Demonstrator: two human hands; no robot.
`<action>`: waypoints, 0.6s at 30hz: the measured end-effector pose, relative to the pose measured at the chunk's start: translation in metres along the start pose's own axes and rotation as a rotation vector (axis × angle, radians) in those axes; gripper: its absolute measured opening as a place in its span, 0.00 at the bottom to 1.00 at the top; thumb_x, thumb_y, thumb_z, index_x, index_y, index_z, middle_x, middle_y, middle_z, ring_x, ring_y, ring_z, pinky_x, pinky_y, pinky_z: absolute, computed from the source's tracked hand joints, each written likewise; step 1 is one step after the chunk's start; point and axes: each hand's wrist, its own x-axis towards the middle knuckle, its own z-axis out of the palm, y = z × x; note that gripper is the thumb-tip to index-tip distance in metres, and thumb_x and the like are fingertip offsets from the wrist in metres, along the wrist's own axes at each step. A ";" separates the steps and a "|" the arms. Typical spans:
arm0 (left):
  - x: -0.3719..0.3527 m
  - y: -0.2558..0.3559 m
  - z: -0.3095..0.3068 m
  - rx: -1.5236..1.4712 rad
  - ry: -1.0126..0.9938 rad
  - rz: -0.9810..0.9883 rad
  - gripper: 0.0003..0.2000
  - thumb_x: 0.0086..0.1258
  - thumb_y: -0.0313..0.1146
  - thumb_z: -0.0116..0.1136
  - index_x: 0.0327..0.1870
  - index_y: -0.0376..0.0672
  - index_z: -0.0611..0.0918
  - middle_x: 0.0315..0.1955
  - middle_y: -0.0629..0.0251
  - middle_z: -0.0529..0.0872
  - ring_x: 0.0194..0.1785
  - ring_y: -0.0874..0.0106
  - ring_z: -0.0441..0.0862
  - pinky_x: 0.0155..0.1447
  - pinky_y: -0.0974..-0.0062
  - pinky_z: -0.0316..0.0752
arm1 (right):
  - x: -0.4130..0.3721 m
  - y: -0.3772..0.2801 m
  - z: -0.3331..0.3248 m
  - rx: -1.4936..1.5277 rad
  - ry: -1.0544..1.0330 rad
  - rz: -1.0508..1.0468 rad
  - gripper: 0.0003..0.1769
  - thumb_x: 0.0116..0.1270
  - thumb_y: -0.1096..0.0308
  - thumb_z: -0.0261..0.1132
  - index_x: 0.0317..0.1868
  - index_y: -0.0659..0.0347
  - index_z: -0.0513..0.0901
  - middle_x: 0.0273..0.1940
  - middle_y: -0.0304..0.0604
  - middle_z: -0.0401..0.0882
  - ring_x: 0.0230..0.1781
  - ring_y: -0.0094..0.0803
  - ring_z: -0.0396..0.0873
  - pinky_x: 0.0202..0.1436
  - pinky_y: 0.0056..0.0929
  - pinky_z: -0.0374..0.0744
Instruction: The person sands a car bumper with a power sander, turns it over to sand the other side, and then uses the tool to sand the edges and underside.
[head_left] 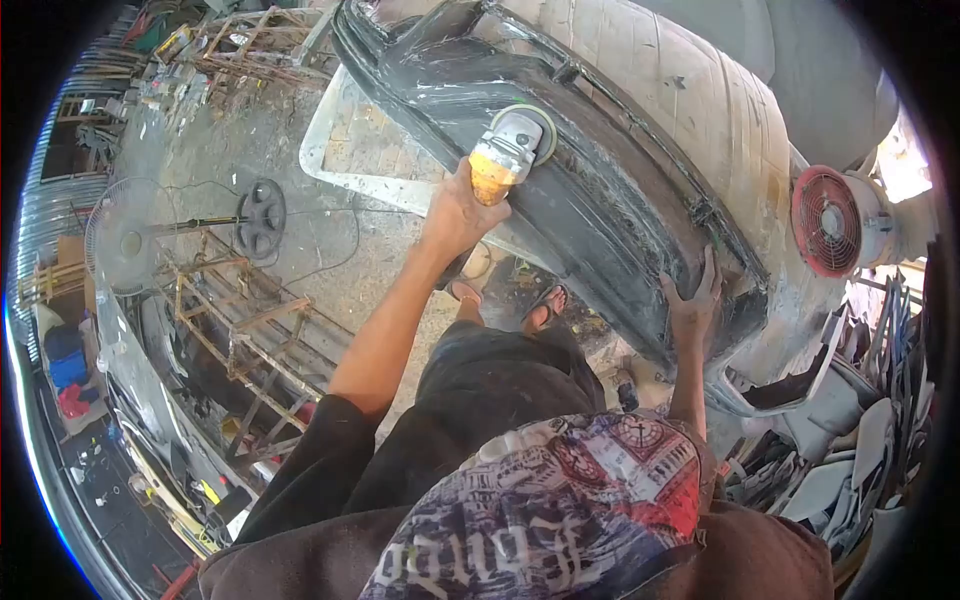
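Observation:
My left hand (462,215) is wrapped round the yellow body of an angle grinder (502,160). The grinder's round disc (545,132) lies at the upper surface of a long dark moulded panel (590,225), which looks like a vehicle bumper; whether the disc touches it I cannot tell. Further right, my right hand (692,305) rests on the panel's right end with thumb and fingers spread. The panel runs diagonally from the upper left to the right, in front of a large pale wrapped object (690,100).
A red round fan (830,222) stands at the right, above stacked panels (840,450). On the left are a pedestal fan (130,235), a cord on the floor and a rusty metal frame (240,335). A pale frame (315,150) lies behind the dark panel.

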 end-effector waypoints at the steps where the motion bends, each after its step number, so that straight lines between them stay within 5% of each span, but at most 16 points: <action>1: -0.001 0.001 0.000 -0.010 0.002 0.005 0.35 0.59 0.41 0.76 0.64 0.31 0.75 0.46 0.36 0.90 0.56 0.41 0.88 0.63 0.52 0.80 | 0.000 0.002 0.001 -0.001 0.012 -0.026 0.58 0.61 0.48 0.83 0.88 0.47 0.62 0.84 0.54 0.61 0.84 0.57 0.59 0.84 0.58 0.61; 5: 0.006 -0.005 0.002 -0.040 0.051 -0.001 0.34 0.58 0.41 0.76 0.62 0.31 0.75 0.44 0.36 0.90 0.51 0.39 0.89 0.55 0.52 0.83 | 0.002 0.001 0.006 0.007 0.038 -0.059 0.58 0.61 0.48 0.83 0.87 0.48 0.63 0.83 0.54 0.63 0.83 0.57 0.61 0.84 0.59 0.62; 18: -0.011 0.005 0.013 -0.026 0.052 0.076 0.34 0.59 0.39 0.75 0.65 0.32 0.75 0.43 0.37 0.91 0.50 0.40 0.90 0.54 0.52 0.84 | 0.000 -0.009 -0.004 -0.030 0.022 -0.022 0.58 0.62 0.43 0.82 0.88 0.47 0.63 0.84 0.53 0.62 0.83 0.57 0.61 0.84 0.57 0.62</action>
